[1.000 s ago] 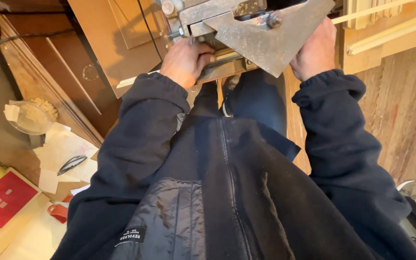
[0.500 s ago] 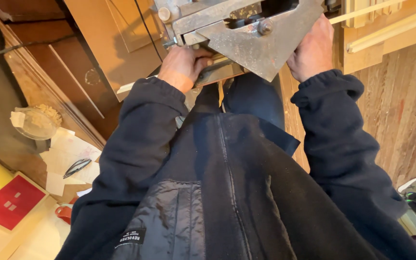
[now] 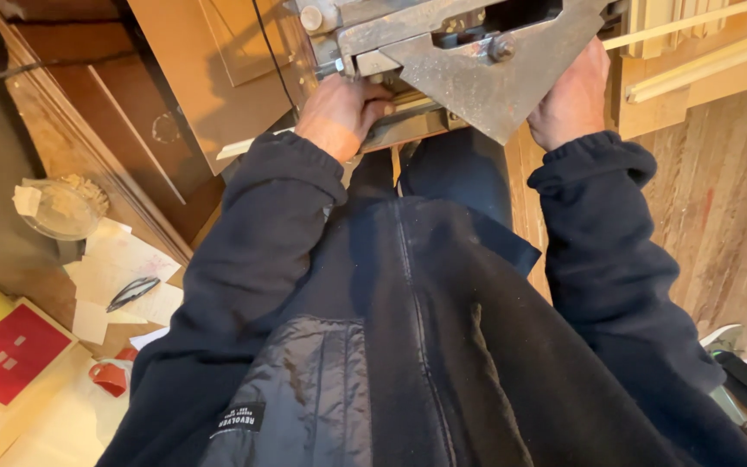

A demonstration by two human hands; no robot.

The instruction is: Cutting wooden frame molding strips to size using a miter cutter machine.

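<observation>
The left hand (image 3: pixel 343 112) curls its fingers around a wooden strip (image 3: pixel 408 130) under the grey metal tool (image 3: pixel 477 60); the right hand (image 3: pixel 572 99) grips the tool's right edge; scissors (image 3: pixel 131 292) lie on papers (image 3: pixel 123 268) lower left.

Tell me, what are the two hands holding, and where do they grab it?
Both hold a grey metal machine. The left hand grips under its near edge, fingers curled around a wooden strip. The right hand presses its right side.
</observation>
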